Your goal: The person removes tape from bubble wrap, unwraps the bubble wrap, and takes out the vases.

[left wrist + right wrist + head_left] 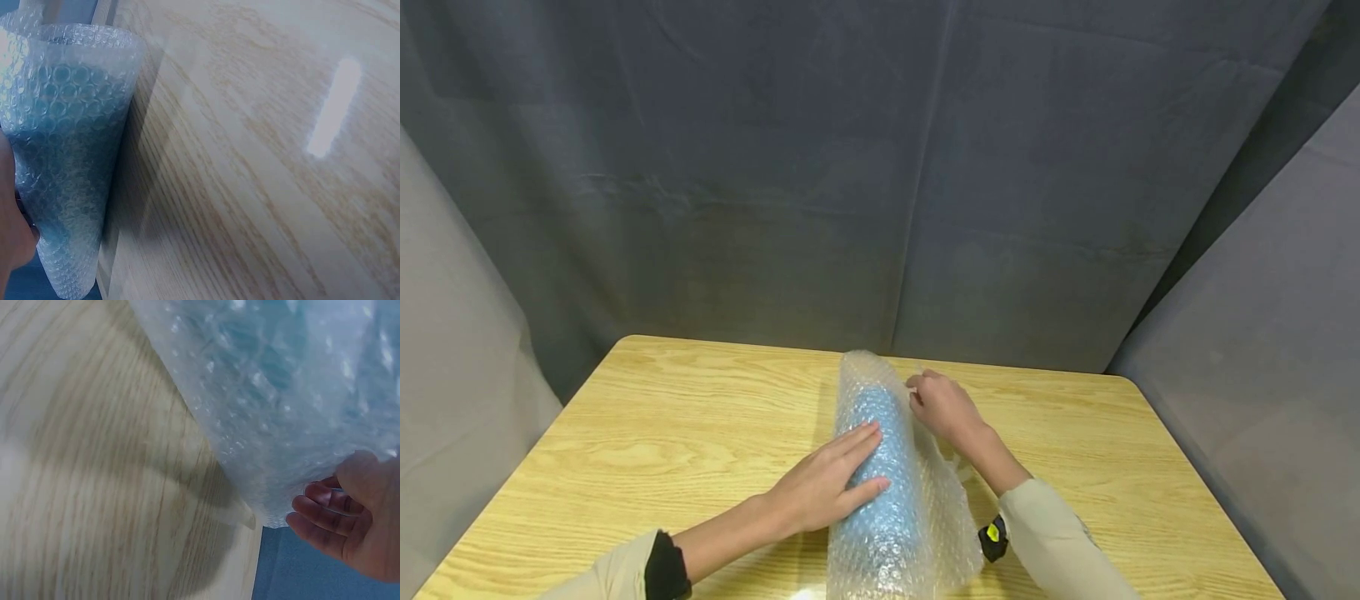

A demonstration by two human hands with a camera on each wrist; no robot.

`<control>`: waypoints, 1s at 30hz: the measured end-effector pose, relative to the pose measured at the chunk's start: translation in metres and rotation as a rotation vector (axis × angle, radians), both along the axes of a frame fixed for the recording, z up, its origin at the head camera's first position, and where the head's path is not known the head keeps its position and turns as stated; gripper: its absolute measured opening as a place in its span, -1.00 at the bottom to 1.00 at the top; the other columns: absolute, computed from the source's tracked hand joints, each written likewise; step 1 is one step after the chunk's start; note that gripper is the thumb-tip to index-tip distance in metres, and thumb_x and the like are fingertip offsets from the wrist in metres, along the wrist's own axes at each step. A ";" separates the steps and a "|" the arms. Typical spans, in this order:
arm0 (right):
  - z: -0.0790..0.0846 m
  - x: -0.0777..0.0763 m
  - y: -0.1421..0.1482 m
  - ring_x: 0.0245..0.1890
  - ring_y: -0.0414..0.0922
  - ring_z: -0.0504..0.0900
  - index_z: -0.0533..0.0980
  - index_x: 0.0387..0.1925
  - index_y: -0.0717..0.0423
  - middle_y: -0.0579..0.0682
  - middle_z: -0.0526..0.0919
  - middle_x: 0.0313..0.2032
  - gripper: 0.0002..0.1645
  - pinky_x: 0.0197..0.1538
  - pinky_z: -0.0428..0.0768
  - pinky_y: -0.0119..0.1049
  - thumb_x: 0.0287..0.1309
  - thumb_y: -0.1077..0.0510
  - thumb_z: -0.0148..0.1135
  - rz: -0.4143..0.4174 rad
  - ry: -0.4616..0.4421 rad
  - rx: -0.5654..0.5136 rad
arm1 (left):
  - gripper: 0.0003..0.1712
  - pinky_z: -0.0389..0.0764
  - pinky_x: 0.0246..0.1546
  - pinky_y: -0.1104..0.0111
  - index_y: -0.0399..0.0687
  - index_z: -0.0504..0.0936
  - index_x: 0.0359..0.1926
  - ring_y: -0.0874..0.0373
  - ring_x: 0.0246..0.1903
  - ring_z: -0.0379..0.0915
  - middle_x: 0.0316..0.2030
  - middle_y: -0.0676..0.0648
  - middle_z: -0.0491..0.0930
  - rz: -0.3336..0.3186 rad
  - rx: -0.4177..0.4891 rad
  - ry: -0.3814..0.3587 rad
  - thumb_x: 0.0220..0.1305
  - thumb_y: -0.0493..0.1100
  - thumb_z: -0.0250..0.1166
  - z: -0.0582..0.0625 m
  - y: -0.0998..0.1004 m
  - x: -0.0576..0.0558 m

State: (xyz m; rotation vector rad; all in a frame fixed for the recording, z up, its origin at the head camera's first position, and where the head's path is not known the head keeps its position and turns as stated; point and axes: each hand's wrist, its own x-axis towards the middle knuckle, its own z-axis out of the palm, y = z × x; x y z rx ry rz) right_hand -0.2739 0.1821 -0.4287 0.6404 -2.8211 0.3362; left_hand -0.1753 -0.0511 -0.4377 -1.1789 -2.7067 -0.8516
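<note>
A blue object, its exact kind hidden, lies inside a roll of clear bubble wrap point(880, 550) on the table. My left hand point(827, 483) rests on top of the roll with its fingers extended and thumb apart. At the far right of the roll, my right hand point(946, 410) pinches the edge of the wrap between thumb and forefinger. In the right wrist view the other fingers point(325, 519) of that hand curl loosely below the pinched edge. A loose flap of the wrap point(951, 521) spreads to the right of the roll. The left wrist view shows the roll's open, hollow-looking end.
The wood-grain table point(700, 417) extends to both sides of the roll. A dark grey curtain point(775, 208) hangs behind its far edge, with pale cloth panels point(1262, 333) at the sides. A translucent strip point(237, 515) sticks out from the wrap near the table edge.
</note>
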 end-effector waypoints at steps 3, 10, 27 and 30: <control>-0.002 0.000 0.002 -0.56 -0.17 0.40 0.69 -0.12 0.28 0.09 0.65 -0.34 -0.78 -0.51 0.48 -0.33 0.23 0.33 0.23 -0.006 -0.006 0.001 | -0.18 0.19 0.41 0.10 -0.30 0.27 0.45 -0.07 0.45 0.05 0.47 -0.21 0.16 0.000 0.002 0.000 0.52 0.28 -0.07 0.000 0.000 0.000; -0.006 0.001 0.007 -0.56 -0.18 0.40 0.68 -0.09 0.26 0.09 0.65 -0.33 -0.76 -0.52 0.47 -0.34 0.24 0.31 0.24 -0.024 -0.022 0.003 | -0.17 0.18 0.41 0.11 -0.30 0.27 0.45 -0.07 0.45 0.05 0.47 -0.21 0.15 -0.002 0.005 0.001 0.52 0.29 -0.07 0.000 0.000 0.000; -0.013 0.007 0.022 -0.55 -0.17 0.35 0.68 -0.11 0.28 0.06 0.61 -0.39 -0.76 -0.51 0.41 -0.32 0.21 0.36 0.22 -0.027 -0.004 -0.013 | -0.17 0.17 0.41 0.10 -0.31 0.26 0.45 -0.07 0.45 0.05 0.47 -0.22 0.15 -0.001 0.007 -0.004 0.52 0.29 -0.07 0.001 0.000 0.001; -0.015 0.008 0.024 -0.55 -0.17 0.34 0.67 -0.12 0.29 0.05 0.60 -0.40 -0.77 -0.50 0.42 -0.32 0.20 0.37 0.21 -0.021 -0.001 -0.017 | -0.17 0.17 0.41 0.10 -0.31 0.27 0.45 -0.07 0.45 0.05 0.47 -0.22 0.15 0.000 0.006 0.000 0.52 0.29 -0.07 0.000 0.000 0.001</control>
